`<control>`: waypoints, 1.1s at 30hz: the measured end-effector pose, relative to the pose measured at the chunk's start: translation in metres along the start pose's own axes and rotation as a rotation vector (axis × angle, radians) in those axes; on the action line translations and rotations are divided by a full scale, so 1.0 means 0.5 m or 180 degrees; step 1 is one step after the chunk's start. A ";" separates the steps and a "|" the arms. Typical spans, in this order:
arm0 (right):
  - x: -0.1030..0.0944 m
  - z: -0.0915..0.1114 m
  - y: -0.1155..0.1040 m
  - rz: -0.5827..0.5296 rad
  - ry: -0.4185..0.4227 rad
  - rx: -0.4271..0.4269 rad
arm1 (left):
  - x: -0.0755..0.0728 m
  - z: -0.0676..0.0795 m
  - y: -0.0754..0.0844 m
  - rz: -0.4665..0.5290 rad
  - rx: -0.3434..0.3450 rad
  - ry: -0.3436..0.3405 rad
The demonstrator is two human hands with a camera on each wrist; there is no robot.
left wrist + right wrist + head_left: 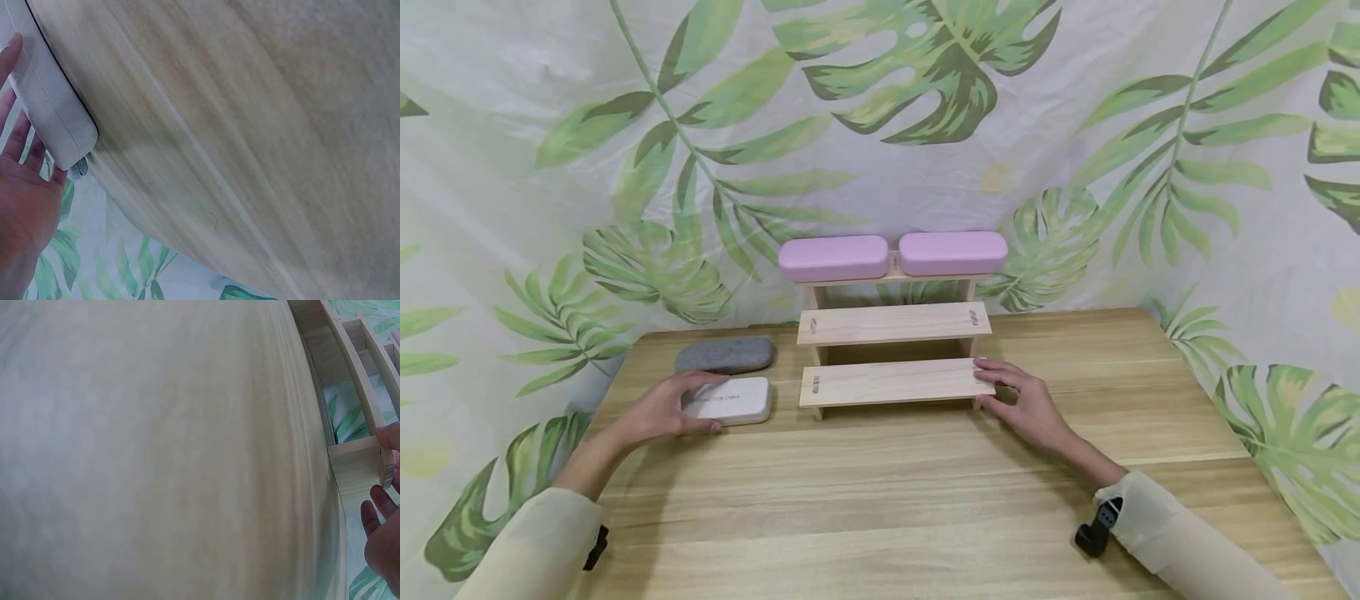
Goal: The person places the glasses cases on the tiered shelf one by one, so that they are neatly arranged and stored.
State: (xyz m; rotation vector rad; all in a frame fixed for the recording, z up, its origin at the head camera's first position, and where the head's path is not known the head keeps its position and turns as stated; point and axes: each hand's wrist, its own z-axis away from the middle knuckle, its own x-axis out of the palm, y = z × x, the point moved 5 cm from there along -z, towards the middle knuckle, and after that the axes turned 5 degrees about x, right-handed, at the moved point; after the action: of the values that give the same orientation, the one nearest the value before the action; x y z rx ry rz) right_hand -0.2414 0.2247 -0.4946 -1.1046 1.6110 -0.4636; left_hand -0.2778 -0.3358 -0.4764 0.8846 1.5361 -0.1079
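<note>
At the left of the table, my left hand [664,406] grips a white glasses case [733,401] by its left end, the thumb at the front side and the fingers at the back. The left wrist view shows the side of this white case [53,94] beside the hand [25,194]. In the middle stands a three-step wooden rack [895,322]. My right hand [1026,407] holds the right end of its lowest shelf, thumb at the front edge, fingers over the top. The right wrist view shows the fingers [382,500] at that shelf end.
Two pink glasses cases [833,257] lie side by side on the top step. A grey glasses case [725,355] lies behind the white one. The wooden table [880,500] meets a leaf-patterned cloth [880,167] at the back.
</note>
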 end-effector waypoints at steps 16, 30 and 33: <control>0.001 0.000 0.000 -0.0044 0.0019 -0.0070 | 0.006 -0.007 -0.003 0.0008 -0.0062 -0.0073; 0.002 0.000 -0.001 0.0006 0.0021 0.0008 | 0.003 -0.001 0.001 -0.0143 0.0029 -0.0007; 0.000 0.000 0.000 -0.0003 0.0035 -0.0014 | 0.000 0.002 0.002 -0.0179 0.0054 0.0009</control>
State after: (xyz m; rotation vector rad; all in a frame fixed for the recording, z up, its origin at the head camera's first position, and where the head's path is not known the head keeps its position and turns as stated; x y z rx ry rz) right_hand -0.2414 0.2246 -0.4945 -1.1079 1.6218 -0.4675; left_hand -0.2764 -0.3355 -0.4761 0.8554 1.5653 -0.1606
